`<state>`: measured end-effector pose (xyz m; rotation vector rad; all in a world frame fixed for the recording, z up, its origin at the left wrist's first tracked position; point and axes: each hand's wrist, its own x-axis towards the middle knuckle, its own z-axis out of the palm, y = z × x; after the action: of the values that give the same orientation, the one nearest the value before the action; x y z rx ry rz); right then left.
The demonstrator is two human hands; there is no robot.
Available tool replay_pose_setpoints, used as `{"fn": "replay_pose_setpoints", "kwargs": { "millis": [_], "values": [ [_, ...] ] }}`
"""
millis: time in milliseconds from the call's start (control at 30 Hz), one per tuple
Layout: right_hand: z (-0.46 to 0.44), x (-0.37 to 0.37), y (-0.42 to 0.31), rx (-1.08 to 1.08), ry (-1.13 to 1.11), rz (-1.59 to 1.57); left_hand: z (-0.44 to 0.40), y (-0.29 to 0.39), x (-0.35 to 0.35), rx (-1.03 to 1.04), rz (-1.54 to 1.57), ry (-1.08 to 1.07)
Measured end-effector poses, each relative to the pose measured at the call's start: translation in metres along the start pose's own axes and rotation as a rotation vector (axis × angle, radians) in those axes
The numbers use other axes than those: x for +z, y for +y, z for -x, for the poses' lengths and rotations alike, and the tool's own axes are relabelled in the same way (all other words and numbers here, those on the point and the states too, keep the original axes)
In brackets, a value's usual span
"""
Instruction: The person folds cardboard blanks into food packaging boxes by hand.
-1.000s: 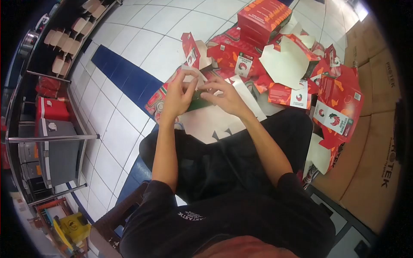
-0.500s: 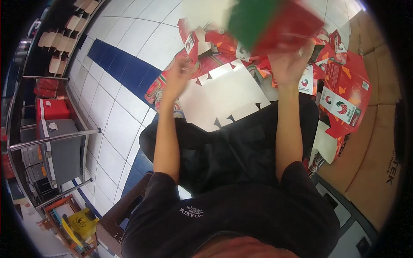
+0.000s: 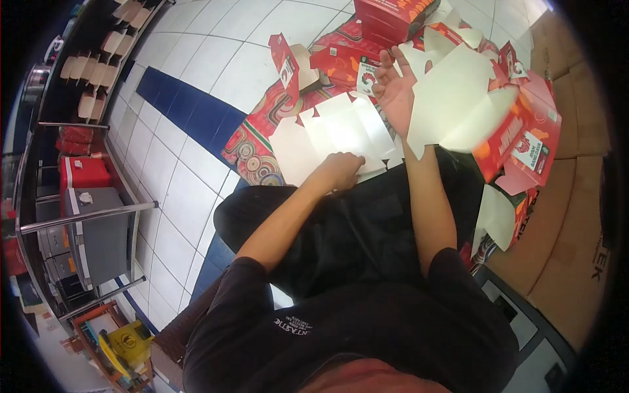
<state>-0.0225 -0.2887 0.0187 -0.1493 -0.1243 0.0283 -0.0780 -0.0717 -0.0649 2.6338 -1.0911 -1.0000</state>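
Observation:
An unfolded cardboard box blank (image 3: 308,147), white side up with notched flaps, lies in front of my lap. My left hand (image 3: 339,171) is closed at its near edge, fingers curled over the card. Above its far right side my right hand (image 3: 395,95) is open, palm showing and fingers spread. Another box blank (image 3: 452,98), white inside and red outside, stands tilted against my right hand and covers part of it and the wrist. A formed red box (image 3: 393,19) stands beyond my right hand.
Red printed boxes and blanks (image 3: 531,150) are heaped on the right. A patterned red cloth (image 3: 255,144) lies beneath. Large brown cartons (image 3: 563,216) stand at the far right. A metal rack (image 3: 92,216) with a grey case is on the left, on white tiles.
My left hand has come down and right onto the near edge of the white blank. The red-and-green box has left my right hand and a formed box now stands beyond. Another blank has tilted up.

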Motion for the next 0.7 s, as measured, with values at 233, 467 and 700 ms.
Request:
{"fn": "replay_pose_setpoints", "kwargs": {
  "millis": [233, 467, 700],
  "values": [
    [0.012, 0.042, 0.011, 0.084, -0.367, 0.081, 0.017, -0.029, -0.043, 0.116, 0.112, 0.464],
    [0.012, 0.052, 0.044, -0.305, -0.201, 1.482, 0.079, -0.079, -0.100, 0.062, 0.695, 0.831],
    [0.007, 0.031, 0.060, -0.475, -0.184, 1.756, 0.113, -0.098, -0.116, -0.040, 0.925, 0.890]
  ]
}}
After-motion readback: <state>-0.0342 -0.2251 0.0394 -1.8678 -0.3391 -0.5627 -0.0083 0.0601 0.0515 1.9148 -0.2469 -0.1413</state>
